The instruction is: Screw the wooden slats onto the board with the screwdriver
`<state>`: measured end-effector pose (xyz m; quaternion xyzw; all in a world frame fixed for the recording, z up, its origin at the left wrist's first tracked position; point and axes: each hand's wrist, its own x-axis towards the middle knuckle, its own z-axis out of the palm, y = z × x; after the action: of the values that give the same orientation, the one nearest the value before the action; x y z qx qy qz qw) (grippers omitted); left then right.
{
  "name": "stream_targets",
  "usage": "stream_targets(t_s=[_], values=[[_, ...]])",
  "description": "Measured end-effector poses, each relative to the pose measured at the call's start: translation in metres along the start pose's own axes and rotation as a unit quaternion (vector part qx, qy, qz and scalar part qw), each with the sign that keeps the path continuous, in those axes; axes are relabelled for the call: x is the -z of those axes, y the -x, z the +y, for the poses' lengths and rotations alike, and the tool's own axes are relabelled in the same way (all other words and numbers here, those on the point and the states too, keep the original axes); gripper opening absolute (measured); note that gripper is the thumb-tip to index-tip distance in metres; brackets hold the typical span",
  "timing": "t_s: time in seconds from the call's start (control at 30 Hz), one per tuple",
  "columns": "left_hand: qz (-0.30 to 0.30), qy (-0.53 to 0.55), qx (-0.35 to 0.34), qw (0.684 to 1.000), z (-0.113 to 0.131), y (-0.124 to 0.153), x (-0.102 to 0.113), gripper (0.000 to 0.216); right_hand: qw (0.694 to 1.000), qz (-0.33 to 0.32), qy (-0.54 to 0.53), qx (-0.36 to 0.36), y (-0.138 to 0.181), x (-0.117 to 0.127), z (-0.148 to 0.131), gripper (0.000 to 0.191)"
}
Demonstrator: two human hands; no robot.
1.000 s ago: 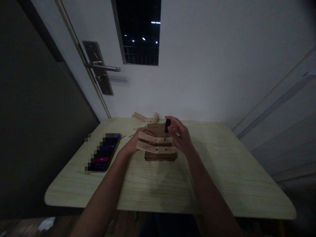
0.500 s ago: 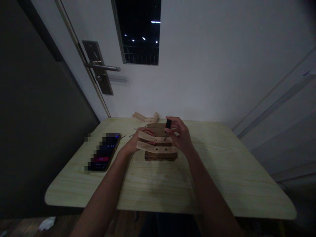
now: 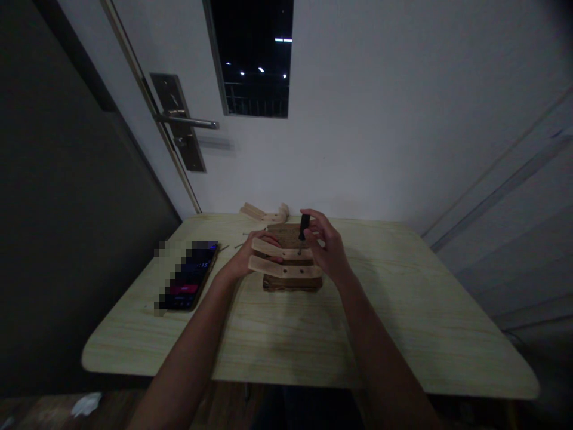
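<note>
My right hand (image 3: 329, 242) grips a small screwdriver (image 3: 304, 226) with a black handle, held upright. Its tip meets a hole or screw in the farther of two bent wooden strips. The nearer wooden strip (image 3: 293, 272) has two dark holes and lies parallel to it, above a brown cardboard block (image 3: 290, 283). My left hand (image 3: 259, 248) is closed at the left end of the farther strip (image 3: 267, 247), its fingers partly behind the wood, steadying it against the block. Several loose screws (image 3: 239, 245) lie on the table just left of that hand.
Behind the block, more bent wooden pieces (image 3: 264, 214) rest near the wall. A phone (image 3: 192, 278) with a lit screen, partly pixelated, lies at the left of the pale wooden table (image 3: 286, 346). A white door with a metal handle (image 3: 188, 122) stands behind the table.
The right fingers have shifted slightly around the screwdriver's handle, and more of the handle shows. My left hand and the wooden strips have stayed in place.
</note>
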<state>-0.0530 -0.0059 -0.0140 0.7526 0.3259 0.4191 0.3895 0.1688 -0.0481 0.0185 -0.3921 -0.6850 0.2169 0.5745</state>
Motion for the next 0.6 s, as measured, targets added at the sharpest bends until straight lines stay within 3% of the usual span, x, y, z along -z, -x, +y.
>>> stream_targets(t_s=[0.6], values=[[-0.002,-0.009,0.009,1.0,0.0017,0.0016,-0.0002,0.04,1.0,0.021,-0.001,0.001,0.0022,-0.003,0.0003,0.032]])
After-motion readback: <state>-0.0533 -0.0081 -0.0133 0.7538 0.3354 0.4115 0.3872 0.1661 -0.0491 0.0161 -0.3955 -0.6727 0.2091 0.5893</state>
